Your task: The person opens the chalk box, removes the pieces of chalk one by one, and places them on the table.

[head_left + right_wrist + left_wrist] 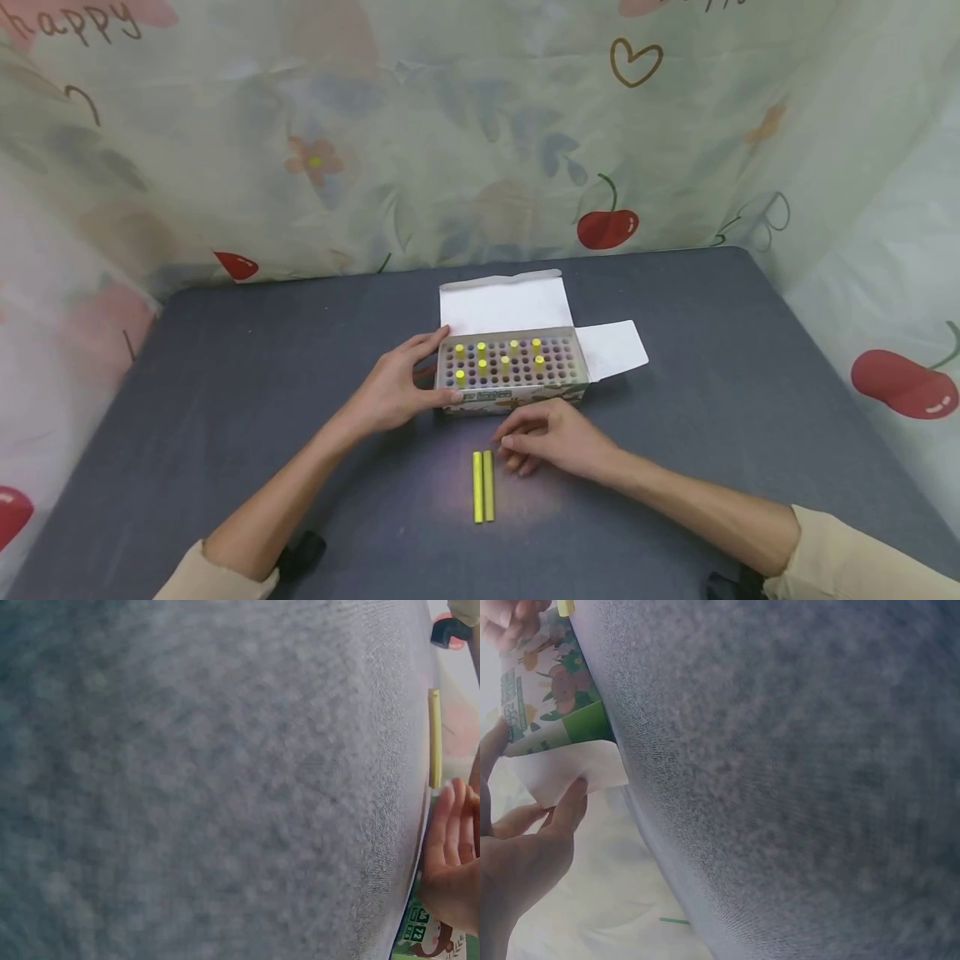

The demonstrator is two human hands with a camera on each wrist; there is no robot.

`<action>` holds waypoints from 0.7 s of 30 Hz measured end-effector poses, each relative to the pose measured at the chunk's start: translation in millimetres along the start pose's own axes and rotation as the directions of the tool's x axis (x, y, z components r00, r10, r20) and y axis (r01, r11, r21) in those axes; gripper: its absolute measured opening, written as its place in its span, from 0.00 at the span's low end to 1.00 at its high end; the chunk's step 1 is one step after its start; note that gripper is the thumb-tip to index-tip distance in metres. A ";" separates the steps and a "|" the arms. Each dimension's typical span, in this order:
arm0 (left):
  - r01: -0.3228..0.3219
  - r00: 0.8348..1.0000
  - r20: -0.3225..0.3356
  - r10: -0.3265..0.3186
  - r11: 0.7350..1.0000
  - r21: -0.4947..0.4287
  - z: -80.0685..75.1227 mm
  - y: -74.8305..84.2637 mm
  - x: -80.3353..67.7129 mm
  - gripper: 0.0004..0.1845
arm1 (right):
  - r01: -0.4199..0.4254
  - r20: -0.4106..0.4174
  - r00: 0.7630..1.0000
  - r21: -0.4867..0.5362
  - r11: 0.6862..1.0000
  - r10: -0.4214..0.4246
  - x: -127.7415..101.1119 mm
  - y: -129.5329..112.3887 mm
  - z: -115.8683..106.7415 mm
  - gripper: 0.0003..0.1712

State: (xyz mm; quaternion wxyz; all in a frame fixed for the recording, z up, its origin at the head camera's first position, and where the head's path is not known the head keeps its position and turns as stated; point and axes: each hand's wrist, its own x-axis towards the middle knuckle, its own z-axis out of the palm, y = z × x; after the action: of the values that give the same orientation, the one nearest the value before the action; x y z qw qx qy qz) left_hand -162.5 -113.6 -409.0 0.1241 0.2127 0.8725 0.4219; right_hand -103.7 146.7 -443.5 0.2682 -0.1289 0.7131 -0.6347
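An open cardboard box [517, 392] with a printed front stands mid-table, its inside filled by a grid of round holes. Several yellow sticks [505, 361] poke up from the holes, mostly in the left half. My left hand [393, 383] grips the box's left end, thumb at the front corner and fingers towards the back corner; a white flap [570, 769] lies by its fingers in the left wrist view. Two more yellow sticks [489, 487] lie side by side in front of the box. Beside their far ends is my right hand [551, 437], fingers loosely bent, holding nothing.
The box's white lid [506, 307] is folded back behind it, and a side flap [611, 350] sticks out to the right. A dark grey cloth covers the table [247, 400]. A printed curtain [450, 167] hangs along the back and sides.
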 end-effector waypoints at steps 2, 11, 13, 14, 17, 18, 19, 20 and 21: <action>-0.002 1.000 -0.003 0.002 1.000 0.000 0.1 -0.1 0.1 0.50 | 0.039 -0.014 0.999 -0.020 0.999 -0.040 -0.8 -2.4 -1.9 0.10; -0.002 1.000 -0.002 0.002 1.000 -0.008 -0.4 0.3 1.1 0.50 | 0.183 -0.024 0.982 -0.060 0.981 -0.185 -5.9 -17.4 -12.3 0.10; 0.003 1.000 -0.001 -0.003 1.000 -0.013 -0.2 0.5 0.9 0.50 | 0.188 -0.039 0.981 -0.075 0.979 -0.191 -6.6 -19.8 -14.8 0.10; 0.008 1.000 0.000 -0.008 1.000 -0.015 0.0 0.5 0.8 0.50 | 0.189 -0.045 0.980 -0.081 0.979 -0.193 -6.9 -21.0 -15.9 0.11; 0.016 1.000 0.002 -0.016 1.000 -0.017 0.7 0.8 0.7 0.50 | 0.207 -0.065 0.975 -0.098 0.973 -0.214 -8.7 -25.5 -20.1 0.10; 0.016 1.000 0.001 -0.016 1.000 -0.017 0.8 0.9 0.8 0.50 | 0.218 -0.068 0.972 -0.107 0.970 -0.226 -9.1 -27.0 -21.9 0.09; 0.015 1.000 0.001 -0.015 1.000 -0.016 0.8 1.0 0.7 0.50 | 0.230 -0.071 0.968 -0.115 0.966 -0.239 -9.3 -28.6 -23.8 0.09; 0.015 1.000 0.000 -0.015 1.000 -0.012 0.6 1.1 0.9 0.50 | 0.239 -0.076 0.965 -0.122 0.963 -0.249 -9.6 -30.3 -25.6 0.08; 0.013 1.000 -0.001 -0.013 1.000 -0.010 0.2 1.2 0.7 0.50 | 0.249 -0.081 0.962 -0.134 0.959 -0.261 -9.8 -32.2 -27.4 0.08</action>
State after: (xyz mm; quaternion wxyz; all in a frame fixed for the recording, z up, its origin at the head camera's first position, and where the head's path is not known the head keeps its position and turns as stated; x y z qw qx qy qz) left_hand -162.7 -112.4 -408.2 0.1274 0.2064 0.8719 0.4254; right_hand -115.6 169.5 -408.6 0.1404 -0.2051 0.7403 -0.6246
